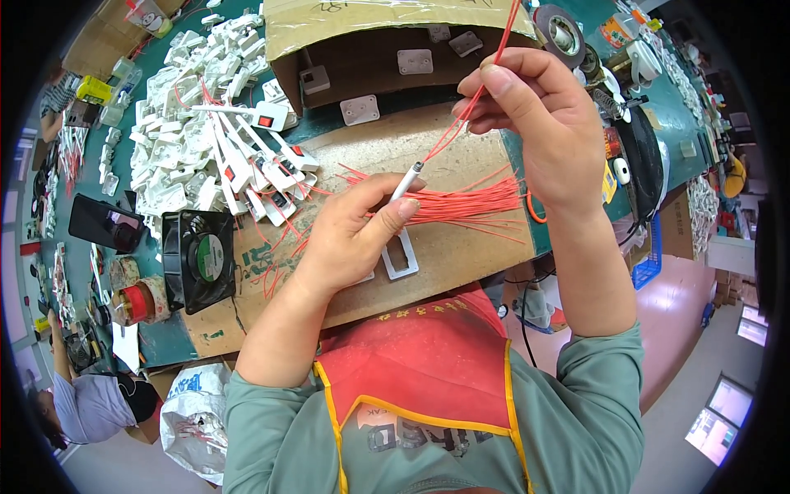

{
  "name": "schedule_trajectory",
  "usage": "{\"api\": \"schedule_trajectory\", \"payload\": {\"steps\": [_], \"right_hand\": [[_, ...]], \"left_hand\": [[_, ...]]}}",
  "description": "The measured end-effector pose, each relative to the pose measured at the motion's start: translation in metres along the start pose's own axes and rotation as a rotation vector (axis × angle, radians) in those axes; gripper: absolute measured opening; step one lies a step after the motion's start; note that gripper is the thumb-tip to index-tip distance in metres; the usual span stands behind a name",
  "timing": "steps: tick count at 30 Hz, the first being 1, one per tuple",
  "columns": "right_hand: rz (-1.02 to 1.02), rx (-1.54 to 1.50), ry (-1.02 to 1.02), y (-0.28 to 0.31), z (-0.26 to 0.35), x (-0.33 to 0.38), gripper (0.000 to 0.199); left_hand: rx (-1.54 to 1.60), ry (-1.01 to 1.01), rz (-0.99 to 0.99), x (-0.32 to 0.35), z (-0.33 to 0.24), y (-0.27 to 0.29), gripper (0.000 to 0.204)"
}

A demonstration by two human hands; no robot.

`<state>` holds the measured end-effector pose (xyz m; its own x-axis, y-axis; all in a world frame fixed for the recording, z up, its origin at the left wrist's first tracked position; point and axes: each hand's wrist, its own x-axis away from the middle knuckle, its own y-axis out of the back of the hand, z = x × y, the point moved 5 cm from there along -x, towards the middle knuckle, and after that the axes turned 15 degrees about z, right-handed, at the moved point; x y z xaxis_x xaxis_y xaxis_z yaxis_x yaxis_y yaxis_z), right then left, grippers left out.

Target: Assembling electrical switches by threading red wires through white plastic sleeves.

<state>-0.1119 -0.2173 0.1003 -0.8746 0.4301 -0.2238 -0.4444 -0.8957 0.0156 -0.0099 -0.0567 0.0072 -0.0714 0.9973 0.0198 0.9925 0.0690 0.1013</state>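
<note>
One green table (160, 339), bearing: one cardboard sheet (485, 267), under my left hand (350, 235); on the sheet, loose red wires (465, 204) to that hand's right, and one white frame (401, 272) near its thumb. Left of it: one black fan (197, 262). Beyond it, leftward: heaped white cases (177, 123). Beyond my right hand (547, 119): one tape roll (561, 37).

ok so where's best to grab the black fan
Probably by opposite edges of the black fan's square outer frame, coming from the right over the cardboard: the phone lies close on its left, and the flat rim avoids the round hub.
</note>
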Motion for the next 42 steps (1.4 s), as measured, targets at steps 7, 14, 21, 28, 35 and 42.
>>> {"api": "schedule_trajectory", "payload": {"steps": [7,14,21,28,35,42], "right_hand": [[0.07,0.191,0.127,-0.02,0.012,-0.003,0.016],[0.069,0.085,0.097,-0.025,0.005,0.0,0.017],[-0.009,-0.068,0.044,-0.027,-0.001,-0.001,0.02],[-0.04,-0.16,0.058,-0.028,-0.003,0.005,0.019],[-0.088,-0.265,0.033,-0.027,-0.005,0.012,0.019],[-0.103,-0.297,0.061,-0.031,-0.01,0.007,0.02]], "left_hand": [[-0.247,-0.002,-0.045,-0.001,-0.007,-0.001,0.027],[-0.218,0.003,-0.02,-0.001,-0.003,0.001,0.024],[-0.141,-0.052,-0.026,0.0,-0.004,0.001,0.025],[-0.078,0.038,-0.052,0.0,0.003,0.002,0.03],[-0.023,0.054,-0.046,0.001,0.002,0.002,0.029],[-0.052,0.007,-0.043,-0.001,-0.003,0.002,0.025]]}}
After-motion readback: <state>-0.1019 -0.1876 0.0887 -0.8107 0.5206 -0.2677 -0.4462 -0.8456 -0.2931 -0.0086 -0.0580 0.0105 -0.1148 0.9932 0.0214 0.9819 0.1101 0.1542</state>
